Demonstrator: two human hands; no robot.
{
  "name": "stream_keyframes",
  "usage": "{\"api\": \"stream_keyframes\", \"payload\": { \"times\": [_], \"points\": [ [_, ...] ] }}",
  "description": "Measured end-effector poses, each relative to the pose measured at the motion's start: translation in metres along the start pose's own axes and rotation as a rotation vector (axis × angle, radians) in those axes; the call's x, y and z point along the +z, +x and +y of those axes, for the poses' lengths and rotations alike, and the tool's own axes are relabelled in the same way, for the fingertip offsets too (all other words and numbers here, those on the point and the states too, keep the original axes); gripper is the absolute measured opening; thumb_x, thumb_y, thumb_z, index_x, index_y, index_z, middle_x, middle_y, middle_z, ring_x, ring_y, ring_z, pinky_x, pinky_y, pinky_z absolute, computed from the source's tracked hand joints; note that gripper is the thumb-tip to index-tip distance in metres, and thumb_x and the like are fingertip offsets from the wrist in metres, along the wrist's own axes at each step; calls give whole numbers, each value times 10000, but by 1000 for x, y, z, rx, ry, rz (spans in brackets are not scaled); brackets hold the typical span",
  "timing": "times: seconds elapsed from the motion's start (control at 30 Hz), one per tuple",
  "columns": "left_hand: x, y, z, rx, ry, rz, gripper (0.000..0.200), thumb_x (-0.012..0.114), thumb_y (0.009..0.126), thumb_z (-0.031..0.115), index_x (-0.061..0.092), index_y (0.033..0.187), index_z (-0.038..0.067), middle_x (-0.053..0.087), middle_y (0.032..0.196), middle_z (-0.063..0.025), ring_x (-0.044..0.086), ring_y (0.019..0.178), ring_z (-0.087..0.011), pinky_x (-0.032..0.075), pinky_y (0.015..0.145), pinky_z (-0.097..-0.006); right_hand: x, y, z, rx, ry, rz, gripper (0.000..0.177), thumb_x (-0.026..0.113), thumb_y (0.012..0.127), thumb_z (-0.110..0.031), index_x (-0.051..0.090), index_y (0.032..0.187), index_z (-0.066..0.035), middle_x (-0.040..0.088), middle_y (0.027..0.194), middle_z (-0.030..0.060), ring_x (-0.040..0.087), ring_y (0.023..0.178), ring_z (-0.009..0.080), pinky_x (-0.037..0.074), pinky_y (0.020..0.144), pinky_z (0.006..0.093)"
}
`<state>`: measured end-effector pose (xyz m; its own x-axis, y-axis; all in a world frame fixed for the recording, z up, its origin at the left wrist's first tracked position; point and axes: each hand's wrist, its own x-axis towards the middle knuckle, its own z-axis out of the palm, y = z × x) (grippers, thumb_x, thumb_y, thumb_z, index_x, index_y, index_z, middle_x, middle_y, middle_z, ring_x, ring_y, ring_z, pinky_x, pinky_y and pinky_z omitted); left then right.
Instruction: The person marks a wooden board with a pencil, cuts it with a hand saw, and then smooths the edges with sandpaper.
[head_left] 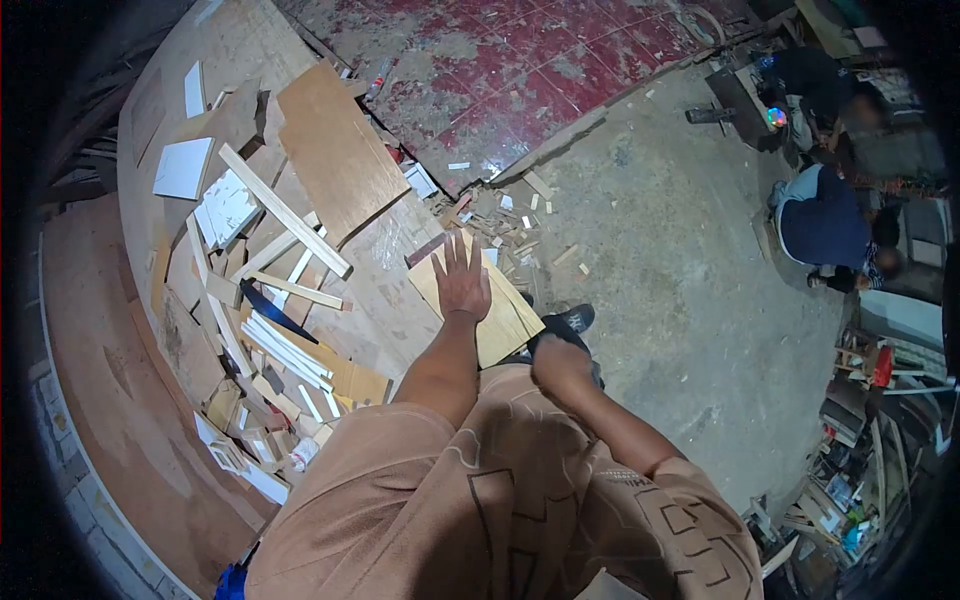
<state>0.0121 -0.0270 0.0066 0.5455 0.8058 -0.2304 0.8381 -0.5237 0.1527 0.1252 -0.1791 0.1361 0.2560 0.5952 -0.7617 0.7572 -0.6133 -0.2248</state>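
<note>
Resting left hand (pixel 463 287) on plywood board (pixel 503 328)

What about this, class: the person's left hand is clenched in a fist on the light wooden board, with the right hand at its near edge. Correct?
Not quite. In the head view the left hand lies open, fingers spread, on the light wooden board, not clenched. The right hand is at its near edge, as stated.

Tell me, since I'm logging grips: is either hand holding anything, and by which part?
The left hand lies flat, fingers spread, on the pale rectangular wooden board, gripping nothing. The right hand curls at its near corner; a grip cannot be confirmed.
</note>
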Motion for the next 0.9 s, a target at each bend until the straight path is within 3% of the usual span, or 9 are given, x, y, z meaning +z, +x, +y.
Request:
{"api": "stream_keyframes", "payload": {
  "times": [0.07, 0.17, 0.4, 0.57, 0.63, 0.9],
  "points": [
    [3, -2, -1, 17, -17, 39, 664, 450, 928, 266, 218, 1535, 126, 91, 1607, -175, 89, 1480, -368, 52, 1176, -574, 29, 55, -6, 13, 38, 12, 297, 409, 933, -154, 625, 1062, 3, 682, 1015, 264, 684, 959, 381, 542, 814, 496],
    [2, -2, -1, -10, -7, 1, 638, 424, 956, 313, 222, 1538, 147, 77, 1617, -148, 36, 1494, -334, 22, 1182, -562, 38, 70, -3, 18, 94, 40, 293, 410, 932, -152, 621, 1059, 6, 678, 1018, 272, 682, 974, 378, 540, 812, 499],
    [4, -3, -3, -1, -10, 15, 631, 420, 958, 307, 225, 1538, 154, 64, 1619, -143, 29, 1495, -331, 13, 1183, -559, -26, -32, 3, 63, -9, -150, 324, 438, 907, -149, 654, 1069, 30, 654, 1083, 298, 671, 996, 409, 536, 844, 494],
    [3, -2, -1, -4, 1, -1, 633, 432, 959, 299, 222, 1541, 169, 59, 1620, -143, 30, 1495, -330, 8, 1182, -559, 30, 60, -2, -20, 41, -84, 322, 440, 900, -150, 659, 1053, 29, 685, 1010, 267, 685, 945, 405, 546, 809, 492],
    [1, -2, 0, -6, -2, 2, 631, 434, 959, 296, 224, 1541, 168, 60, 1620, -143, 32, 1495, -330, 7, 1181, -560, 50, 88, -5, 6, 70, 76, 320, 441, 898, -149, 660, 1054, 24, 695, 976, 253, 690, 921, 403, 548, 797, 495],
    [2, -2, -1, -7, 33, -14, 628, 439, 957, 294, 235, 1535, 159, 73, 1616, -151, 38, 1493, -337, 8, 1180, -565, -11, -23, 4, -30, -45, -55, 300, 437, 901, -143, 660, 1018, 21, 696, 990, 241, 692, 911, 403, 555, 774, 475]
  ]
}}
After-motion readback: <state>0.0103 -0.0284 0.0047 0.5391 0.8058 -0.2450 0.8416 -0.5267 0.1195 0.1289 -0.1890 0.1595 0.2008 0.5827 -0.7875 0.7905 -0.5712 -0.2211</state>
